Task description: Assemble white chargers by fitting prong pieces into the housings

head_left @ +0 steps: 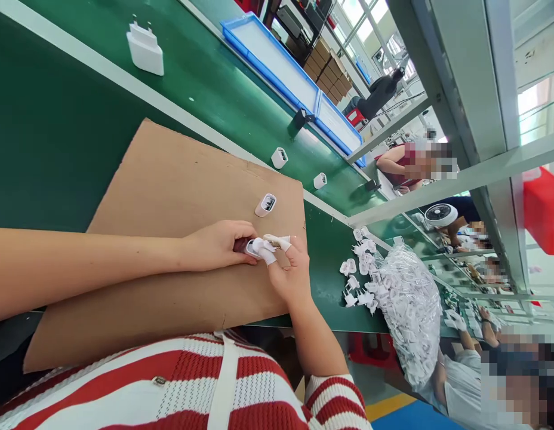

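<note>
My left hand (221,243) is closed around a white charger housing (251,248), above a sheet of brown cardboard (187,185). White finger cots cover several fingertips of my right hand (292,269). Those fingers are pinched together at the housing's near end and hide much of it; whether a small part sits between them, I cannot make out. Just beyond the hands, another white charger housing (265,205) stands on the cardboard with its open end up, dark inside.
Two white housings (279,157) (320,180) and a two-pin plug charger (145,49) stand on the green bench (191,98). Blue-rimmed trays (277,54) line its far side. To the right, loose plug parts (360,269) lie by a full clear bag (409,304). Co-workers sit farther right.
</note>
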`<state>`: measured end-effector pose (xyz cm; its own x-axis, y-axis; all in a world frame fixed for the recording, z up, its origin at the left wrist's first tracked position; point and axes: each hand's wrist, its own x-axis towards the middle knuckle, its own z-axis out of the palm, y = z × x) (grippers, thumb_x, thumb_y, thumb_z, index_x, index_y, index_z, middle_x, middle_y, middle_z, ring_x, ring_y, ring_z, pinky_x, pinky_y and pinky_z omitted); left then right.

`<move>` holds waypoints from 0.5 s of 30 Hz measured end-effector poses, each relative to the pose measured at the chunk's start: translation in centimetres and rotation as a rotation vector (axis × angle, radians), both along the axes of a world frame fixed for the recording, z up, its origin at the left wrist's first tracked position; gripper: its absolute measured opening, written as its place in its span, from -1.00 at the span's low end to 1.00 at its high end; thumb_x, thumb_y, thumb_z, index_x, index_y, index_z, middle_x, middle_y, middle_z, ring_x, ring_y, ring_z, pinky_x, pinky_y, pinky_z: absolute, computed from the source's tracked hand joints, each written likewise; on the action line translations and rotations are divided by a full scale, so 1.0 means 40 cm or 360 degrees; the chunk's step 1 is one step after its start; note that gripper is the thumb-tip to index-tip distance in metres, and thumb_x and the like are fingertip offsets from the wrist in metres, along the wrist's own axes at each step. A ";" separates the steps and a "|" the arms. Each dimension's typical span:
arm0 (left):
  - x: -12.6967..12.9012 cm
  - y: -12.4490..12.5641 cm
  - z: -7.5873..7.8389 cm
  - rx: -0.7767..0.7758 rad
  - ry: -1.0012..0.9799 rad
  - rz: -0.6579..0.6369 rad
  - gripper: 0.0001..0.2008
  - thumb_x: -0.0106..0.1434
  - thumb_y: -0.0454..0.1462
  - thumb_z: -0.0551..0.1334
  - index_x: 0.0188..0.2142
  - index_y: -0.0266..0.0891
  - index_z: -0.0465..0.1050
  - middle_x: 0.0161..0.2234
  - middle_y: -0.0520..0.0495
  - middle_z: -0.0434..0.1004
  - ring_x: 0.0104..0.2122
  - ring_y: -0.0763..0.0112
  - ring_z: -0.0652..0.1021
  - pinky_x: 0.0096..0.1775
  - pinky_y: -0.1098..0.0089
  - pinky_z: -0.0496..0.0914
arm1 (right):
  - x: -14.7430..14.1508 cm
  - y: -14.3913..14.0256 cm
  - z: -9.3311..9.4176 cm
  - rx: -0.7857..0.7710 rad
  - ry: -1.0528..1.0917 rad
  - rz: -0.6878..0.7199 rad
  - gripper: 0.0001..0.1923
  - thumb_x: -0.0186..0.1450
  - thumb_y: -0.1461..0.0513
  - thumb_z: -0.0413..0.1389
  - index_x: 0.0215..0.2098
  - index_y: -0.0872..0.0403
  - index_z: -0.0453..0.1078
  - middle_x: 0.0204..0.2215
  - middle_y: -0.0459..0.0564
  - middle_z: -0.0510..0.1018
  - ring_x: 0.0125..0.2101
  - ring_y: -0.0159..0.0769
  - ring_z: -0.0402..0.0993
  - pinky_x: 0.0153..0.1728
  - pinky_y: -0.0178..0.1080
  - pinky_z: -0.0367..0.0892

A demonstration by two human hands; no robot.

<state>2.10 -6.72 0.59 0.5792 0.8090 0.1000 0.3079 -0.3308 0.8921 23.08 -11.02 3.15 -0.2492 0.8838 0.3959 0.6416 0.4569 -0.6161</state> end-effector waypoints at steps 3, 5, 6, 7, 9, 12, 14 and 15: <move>0.009 -0.002 -0.001 0.0015 -0.0035 0.0033 -0.62 0.21 0.06 0.29 -0.36 -0.22 0.44 -0.39 -0.02 0.45 -0.42 0.36 0.43 -0.37 0.38 0.29 | 0.001 0.002 0.004 0.0157 -0.0187 0.0083 -0.74 0.37 0.27 0.17 0.01 -0.03 0.56 -0.25 0.01 0.57 -0.19 -0.22 0.48 -0.16 -0.14 0.47; 0.010 -0.002 -0.003 0.0019 -0.0046 0.0031 -0.63 0.20 0.05 0.29 -0.36 -0.23 0.43 -0.39 -0.02 0.45 -0.42 0.34 0.43 -0.35 0.37 0.30 | 0.001 0.004 0.005 0.0238 -0.0287 0.0145 -0.74 0.37 0.30 0.15 0.00 -0.01 0.54 -0.26 0.02 0.55 -0.21 -0.21 0.45 -0.19 -0.14 0.45; 0.010 -0.001 -0.004 0.0021 -0.0049 0.0033 -0.63 0.20 0.04 0.28 -0.37 -0.23 0.43 -0.39 -0.02 0.44 -0.41 0.34 0.44 -0.35 0.36 0.30 | 0.001 0.005 0.005 0.0276 -0.0323 0.0173 -0.74 0.36 0.32 0.14 -0.01 0.00 0.54 -0.27 0.03 0.54 -0.22 -0.21 0.43 -0.20 -0.14 0.44; 0.010 -0.001 -0.005 0.0024 -0.0050 0.0038 -0.64 0.19 0.04 0.28 -0.37 -0.23 0.42 -0.39 -0.02 0.44 -0.41 0.33 0.44 -0.34 0.36 0.30 | 0.001 0.007 0.006 0.0312 -0.0346 0.0197 -0.73 0.35 0.34 0.13 -0.03 0.01 0.54 -0.28 0.03 0.53 -0.24 -0.21 0.41 -0.23 -0.15 0.42; 0.009 0.000 -0.008 0.0032 -0.0050 0.0049 -0.65 0.18 0.03 0.27 -0.38 -0.23 0.42 -0.39 -0.02 0.44 -0.41 0.33 0.44 -0.34 0.36 0.30 | -0.001 0.009 0.008 0.0349 -0.0370 0.0224 -0.74 0.34 0.35 0.12 -0.06 0.02 0.54 -0.32 0.02 0.50 -0.26 -0.20 0.37 -0.27 -0.16 0.38; 0.010 -0.001 -0.009 0.0058 -0.0043 0.0055 -0.65 0.18 0.03 0.27 -0.40 -0.22 0.40 -0.40 -0.03 0.43 -0.41 0.32 0.44 -0.34 0.35 0.29 | -0.005 0.012 0.013 0.0249 -0.0415 0.0230 -0.76 0.33 0.34 0.11 -0.10 0.01 0.54 -0.33 0.01 0.47 -0.25 -0.19 0.36 -0.25 -0.15 0.36; 0.010 -0.001 -0.009 0.0071 -0.0039 0.0063 -0.65 0.18 0.03 0.27 -0.41 -0.22 0.39 -0.41 -0.03 0.43 -0.42 0.32 0.44 -0.35 0.35 0.28 | -0.007 0.014 0.017 0.0144 -0.0454 0.0212 -0.77 0.32 0.34 0.11 -0.13 0.00 0.54 -0.33 0.01 0.45 -0.24 -0.17 0.36 -0.23 -0.14 0.35; 0.010 -0.001 -0.010 0.0075 -0.0039 0.0066 -0.64 0.19 0.03 0.27 -0.41 -0.22 0.38 -0.41 -0.03 0.43 -0.42 0.33 0.43 -0.35 0.35 0.28 | -0.009 0.014 0.018 0.0108 -0.0470 0.0195 -0.76 0.30 0.36 0.10 -0.15 0.00 0.54 -0.34 0.01 0.44 -0.24 -0.17 0.35 -0.24 -0.14 0.33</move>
